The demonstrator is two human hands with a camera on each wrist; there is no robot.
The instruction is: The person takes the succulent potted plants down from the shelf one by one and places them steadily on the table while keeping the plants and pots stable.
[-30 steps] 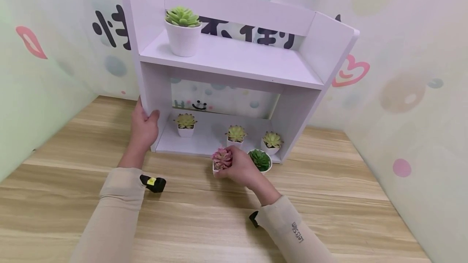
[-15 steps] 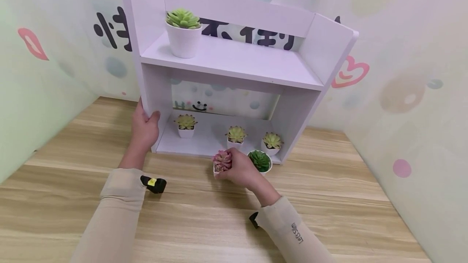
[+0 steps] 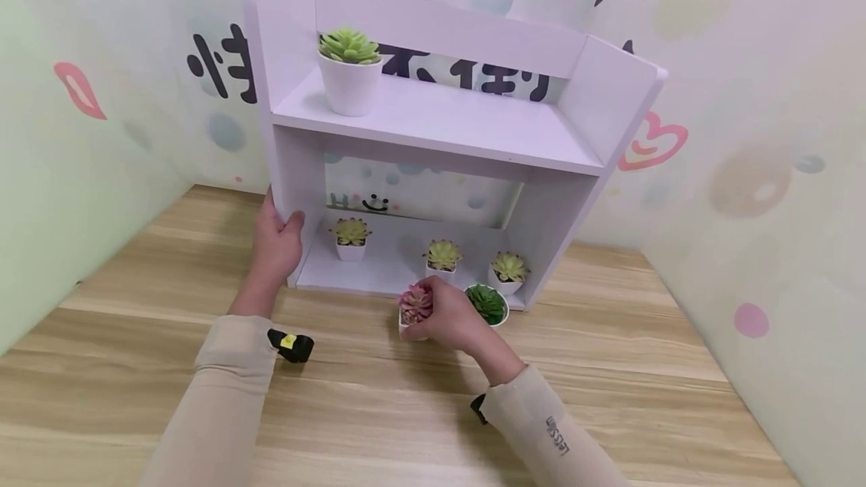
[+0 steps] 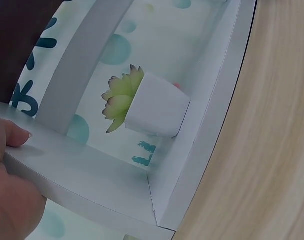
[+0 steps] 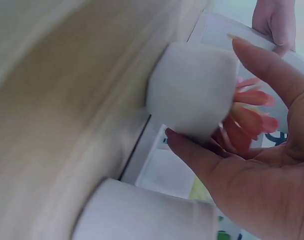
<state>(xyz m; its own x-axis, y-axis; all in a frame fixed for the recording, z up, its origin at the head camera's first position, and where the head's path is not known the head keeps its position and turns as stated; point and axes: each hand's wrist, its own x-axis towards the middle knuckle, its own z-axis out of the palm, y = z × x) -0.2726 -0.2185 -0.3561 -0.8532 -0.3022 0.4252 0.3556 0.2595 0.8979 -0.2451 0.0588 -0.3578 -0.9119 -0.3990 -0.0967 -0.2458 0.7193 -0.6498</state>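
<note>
A white two-tier shelf (image 3: 440, 115) stands on the table. My left hand (image 3: 276, 250) grips its left side panel, thumb on the inner face. In front of the lower board, my right hand (image 3: 455, 316) pinches a small potted pink succulent (image 3: 414, 303). The right wrist view shows the white pot (image 5: 192, 90) between thumb and fingers, close to the wooden surface. Just right of that hand sits a dark green succulent (image 3: 485, 303) in a round white pot. The left wrist view has a yellow-green succulent (image 4: 122, 97) near the gripped panel.
On the lower board are three yellow-green succulents, at left (image 3: 351, 239), middle (image 3: 443, 255) and right (image 3: 509, 269). A larger potted green succulent (image 3: 350, 74) occupies the top tier's left end. Behind the shelf hangs a printed wall covering (image 3: 717, 96). The wooden table (image 3: 379, 412) extends toward me.
The head view has shifted slightly, so the whole scene sits a little lower and farther right. Both hands keep their holds, and the pink succulent stays in front of the shelf.
</note>
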